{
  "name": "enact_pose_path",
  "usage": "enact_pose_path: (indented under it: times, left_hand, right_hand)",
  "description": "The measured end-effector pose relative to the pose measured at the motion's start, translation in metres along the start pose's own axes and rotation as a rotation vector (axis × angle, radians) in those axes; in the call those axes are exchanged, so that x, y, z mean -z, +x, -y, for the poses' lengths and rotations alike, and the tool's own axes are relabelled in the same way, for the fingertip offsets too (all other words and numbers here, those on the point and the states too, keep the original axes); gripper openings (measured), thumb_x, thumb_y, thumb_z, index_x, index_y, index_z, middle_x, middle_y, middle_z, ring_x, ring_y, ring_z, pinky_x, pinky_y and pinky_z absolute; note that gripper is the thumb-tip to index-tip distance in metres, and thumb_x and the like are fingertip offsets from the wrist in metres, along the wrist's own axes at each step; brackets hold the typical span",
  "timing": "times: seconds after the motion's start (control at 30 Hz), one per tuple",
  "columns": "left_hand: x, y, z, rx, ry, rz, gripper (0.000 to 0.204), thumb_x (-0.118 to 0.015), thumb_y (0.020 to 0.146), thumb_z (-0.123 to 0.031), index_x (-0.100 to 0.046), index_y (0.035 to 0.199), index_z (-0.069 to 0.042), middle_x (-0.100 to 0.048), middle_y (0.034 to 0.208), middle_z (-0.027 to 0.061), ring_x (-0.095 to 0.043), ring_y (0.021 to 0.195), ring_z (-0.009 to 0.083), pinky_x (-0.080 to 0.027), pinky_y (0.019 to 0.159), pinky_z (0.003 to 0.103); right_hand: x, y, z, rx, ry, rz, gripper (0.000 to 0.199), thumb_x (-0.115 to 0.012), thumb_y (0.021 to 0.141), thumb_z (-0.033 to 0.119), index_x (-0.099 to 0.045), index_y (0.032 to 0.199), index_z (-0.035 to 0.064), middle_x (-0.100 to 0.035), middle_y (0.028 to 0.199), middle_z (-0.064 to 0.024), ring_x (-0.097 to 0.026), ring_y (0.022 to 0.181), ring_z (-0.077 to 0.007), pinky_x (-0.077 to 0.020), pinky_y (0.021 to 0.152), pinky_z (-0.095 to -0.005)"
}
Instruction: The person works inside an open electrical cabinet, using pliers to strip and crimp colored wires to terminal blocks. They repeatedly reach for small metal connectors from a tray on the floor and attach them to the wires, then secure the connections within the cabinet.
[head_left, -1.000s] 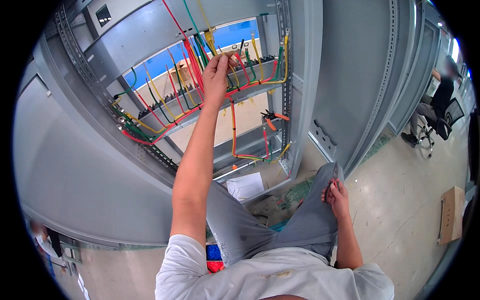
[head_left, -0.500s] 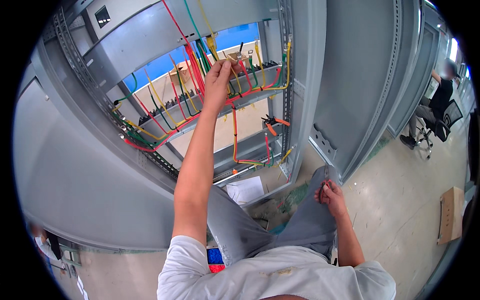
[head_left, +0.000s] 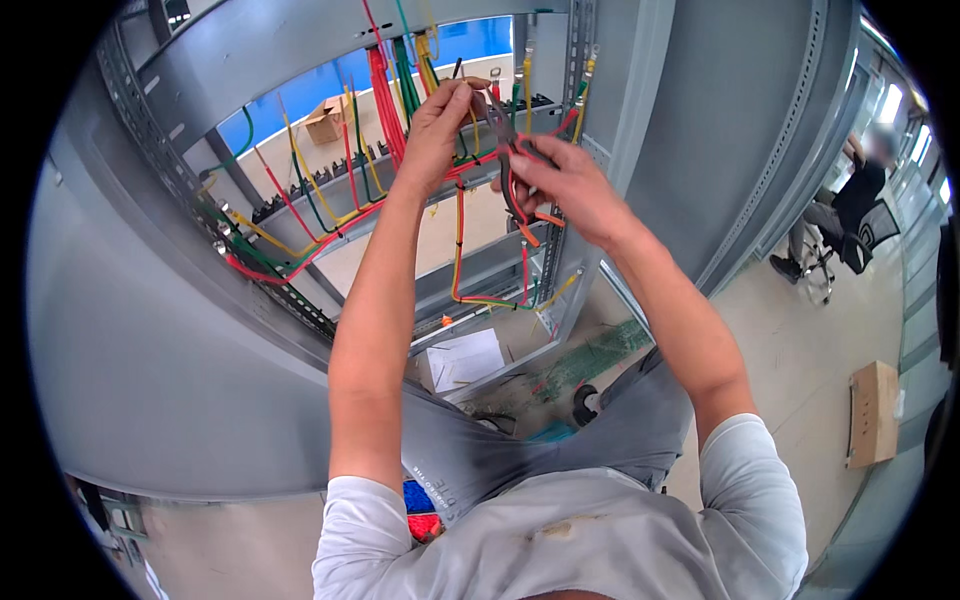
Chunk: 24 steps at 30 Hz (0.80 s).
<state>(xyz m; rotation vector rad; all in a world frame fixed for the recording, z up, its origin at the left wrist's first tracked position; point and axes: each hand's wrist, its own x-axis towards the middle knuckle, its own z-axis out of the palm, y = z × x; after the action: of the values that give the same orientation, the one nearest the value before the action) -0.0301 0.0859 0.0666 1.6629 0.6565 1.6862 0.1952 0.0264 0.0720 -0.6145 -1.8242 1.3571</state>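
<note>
Both hands worked in a crowded pocket: the left hand (head_left: 437, 125) had red wires (head_left: 383, 90) pressed against it at nine o'clock, and green and yellow strands crossed behind. The pliers (head_left: 512, 165) in the right hand (head_left: 565, 185) sat between loose leads. At three o'clock the grey cabinet upright (head_left: 640, 110) blocked passage. Open room lay at six o'clock, inside the cabinet above the paper sheet (head_left: 465, 358).

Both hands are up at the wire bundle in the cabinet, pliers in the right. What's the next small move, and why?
Probably close the red-and-orange-handled pliers in the right hand on the wire that the left hand pinches: the tool's tip already sits beside those fingers, at the red, green and yellow wires.
</note>
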Motion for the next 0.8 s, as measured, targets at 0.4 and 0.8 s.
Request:
enact_pose_path:
  times: [0.4,0.8]
  left_hand:
    - [-0.012,-0.01,-0.009,0.083,-0.037,-0.08,0.035,-0.052,0.108,-0.03,-0.064,0.13,-0.004,-0.068,0.114,0.0034,-0.062,0.105,0.0145,-0.047,0.097,0.033]
    - [-0.019,-0.011,-0.006,0.067,-0.037,-0.134,0.039,-0.054,0.108,-0.034,-0.065,0.128,-0.003,-0.069,0.113,0.0045,-0.063,0.104,0.015,-0.049,0.096,0.033]
  right_hand:
    - [-0.012,0.017,0.011,-0.056,0.186,-0.02,0.04,-0.059,0.105,0.028,-0.055,0.131,-0.0022,-0.07,0.103,-0.014,-0.075,0.088,-0.0237,-0.0649,0.078,-0.0348]
    - [0.007,0.023,0.012,-0.118,0.351,0.115,0.033,-0.057,0.106,0.026,-0.058,0.126,-0.0002,-0.07,0.103,-0.0172,-0.073,0.091,-0.0253,-0.0623,0.078,-0.0405]
